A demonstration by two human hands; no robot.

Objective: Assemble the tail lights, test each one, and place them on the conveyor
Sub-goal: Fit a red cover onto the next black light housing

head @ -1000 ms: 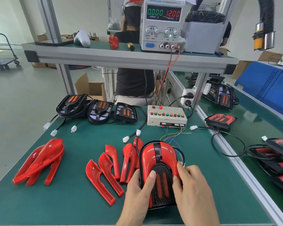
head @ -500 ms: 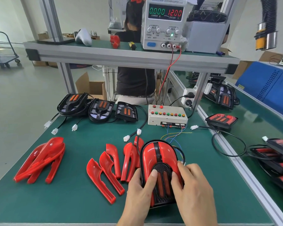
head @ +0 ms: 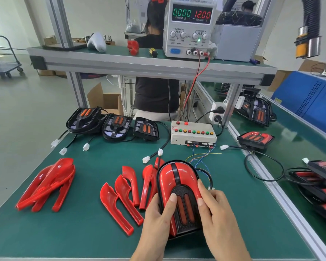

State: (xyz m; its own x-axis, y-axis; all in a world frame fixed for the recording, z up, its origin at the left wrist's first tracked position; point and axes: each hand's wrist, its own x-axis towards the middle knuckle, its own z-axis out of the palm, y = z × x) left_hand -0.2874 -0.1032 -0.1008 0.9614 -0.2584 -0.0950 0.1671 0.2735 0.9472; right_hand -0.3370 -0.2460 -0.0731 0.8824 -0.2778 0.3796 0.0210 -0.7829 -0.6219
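Counter (head: 87, 228): green mat, matte, slightly grippy by the look.

Tail light (head: 179, 187) lies flat on it near my edge: domed glossy red lens, black centre rib, black textured panel with two orange bars. Probably light, stiff moulded plastic; the gloss looks slippery and easy to scuff, so best held by the black rim at the sides.

Left hand (head: 158, 213) curls round its left edge, thumb on the textured panel. Right hand (head: 215, 210) clasps the right edge, fingers pressing the lens.

Loose red lens shells (head: 120, 202) just left: thin, curved, brittle-looking.

Thin wires (head: 201, 159) trail off its far end, toward the test box (head: 193, 134); snag risk when lifting.
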